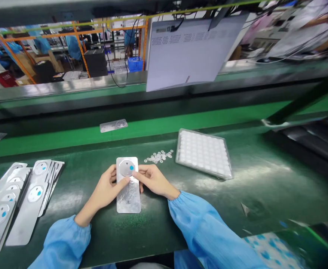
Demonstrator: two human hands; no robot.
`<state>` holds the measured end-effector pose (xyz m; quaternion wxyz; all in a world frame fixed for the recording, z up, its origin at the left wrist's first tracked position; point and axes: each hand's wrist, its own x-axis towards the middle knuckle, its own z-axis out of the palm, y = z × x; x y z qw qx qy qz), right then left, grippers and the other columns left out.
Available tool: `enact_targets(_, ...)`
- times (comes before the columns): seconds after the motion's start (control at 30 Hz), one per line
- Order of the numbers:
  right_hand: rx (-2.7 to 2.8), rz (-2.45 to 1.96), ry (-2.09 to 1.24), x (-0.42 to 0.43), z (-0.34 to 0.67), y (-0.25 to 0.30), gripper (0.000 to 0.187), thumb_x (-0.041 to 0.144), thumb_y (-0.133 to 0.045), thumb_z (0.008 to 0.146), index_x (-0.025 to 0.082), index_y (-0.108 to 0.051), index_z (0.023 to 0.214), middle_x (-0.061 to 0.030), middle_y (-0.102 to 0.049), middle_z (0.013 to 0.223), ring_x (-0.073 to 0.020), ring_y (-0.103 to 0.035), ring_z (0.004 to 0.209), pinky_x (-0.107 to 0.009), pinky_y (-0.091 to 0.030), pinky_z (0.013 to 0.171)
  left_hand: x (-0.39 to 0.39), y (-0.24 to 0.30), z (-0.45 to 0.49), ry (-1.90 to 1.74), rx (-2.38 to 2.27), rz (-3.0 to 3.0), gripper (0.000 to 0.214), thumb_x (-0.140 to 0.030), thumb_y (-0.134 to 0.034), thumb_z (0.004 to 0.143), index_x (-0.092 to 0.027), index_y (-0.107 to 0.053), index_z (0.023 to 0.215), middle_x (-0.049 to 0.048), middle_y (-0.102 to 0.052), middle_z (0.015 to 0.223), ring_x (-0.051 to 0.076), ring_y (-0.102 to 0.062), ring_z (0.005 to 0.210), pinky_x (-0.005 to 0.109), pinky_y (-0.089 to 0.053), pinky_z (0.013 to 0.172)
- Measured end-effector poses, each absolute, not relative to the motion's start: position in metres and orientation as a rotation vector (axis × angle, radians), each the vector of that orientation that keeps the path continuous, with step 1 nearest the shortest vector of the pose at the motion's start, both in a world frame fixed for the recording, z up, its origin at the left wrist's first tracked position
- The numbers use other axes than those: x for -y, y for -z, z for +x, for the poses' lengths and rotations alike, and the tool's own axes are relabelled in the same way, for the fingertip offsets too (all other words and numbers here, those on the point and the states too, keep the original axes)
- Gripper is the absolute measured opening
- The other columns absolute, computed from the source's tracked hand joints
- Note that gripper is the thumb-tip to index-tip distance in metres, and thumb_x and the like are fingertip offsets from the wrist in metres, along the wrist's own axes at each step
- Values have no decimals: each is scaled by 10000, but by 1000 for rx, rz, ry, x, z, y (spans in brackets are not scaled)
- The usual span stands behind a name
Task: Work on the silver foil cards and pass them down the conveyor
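Observation:
Between my hands is a silvery flat plate (128,200) with rounded corners, held upright lengthwise above the green table. A round clear-looking disc (125,169) with a blue dot sits near its top end. My left hand (110,185) grips the plate's left edge, thumb on its face. On the right edge, my right hand (152,179) has its thumb by the blue dot and its fingers behind. Just beyond my right hand lie several small white rings (160,156). A clear tray of white round pieces (203,153) rests further right.
Overlapping stacks of similar plates (26,220) lie at the left. One more plate (113,126) is on the green conveyor belt (149,125) behind the table. A white panel (192,52) hangs above. At the lower right is a sheet with blue dots (273,248).

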<state>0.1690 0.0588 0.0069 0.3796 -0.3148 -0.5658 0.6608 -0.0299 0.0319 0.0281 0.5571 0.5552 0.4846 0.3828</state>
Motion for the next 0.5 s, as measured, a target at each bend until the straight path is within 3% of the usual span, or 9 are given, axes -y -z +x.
enact_targets(0.1,1464,-853,-1709,-56,167,-1,457,593,-762,839,139,-707,843,-26,-690,698,-111,-612,456,-219,-496,438,-35,-15,-21,-925,-1158,1216,465,-571,-764,835,-118,-677,896,52,-706,775,170,-646,665,244,-497,597)
enact_targets(0.17,1497,-971,-1530,-54,168,2,416,556,-754,863,143,-715,839,-33,-696,689,-129,-638,489,-228,-511,451,-34,-8,-17,-946,-1190,1166,507,-620,-733,837,-119,-667,798,36,-670,679,156,-605,583,245,-470,555)
enact_targets(0.33,1738,-980,-634,-48,176,0,124,254,-671,973,183,-762,1015,-52,-713,835,-125,-639,614,-248,-551,546,-28,-7,-13,-928,-1205,1137,421,-548,-741,845,-129,-716,813,71,-723,737,221,-692,709,307,-558,695)
enact_targets(0.5,1924,-874,-525,-42,176,-2,235,151,-617,1004,225,-747,1185,-62,-693,974,-129,-682,718,-253,-591,631,-25,-10,-14,-907,-1186,1298,305,-433,-672,914,-143,-752,861,54,-736,787,177,-654,695,258,-518,638)
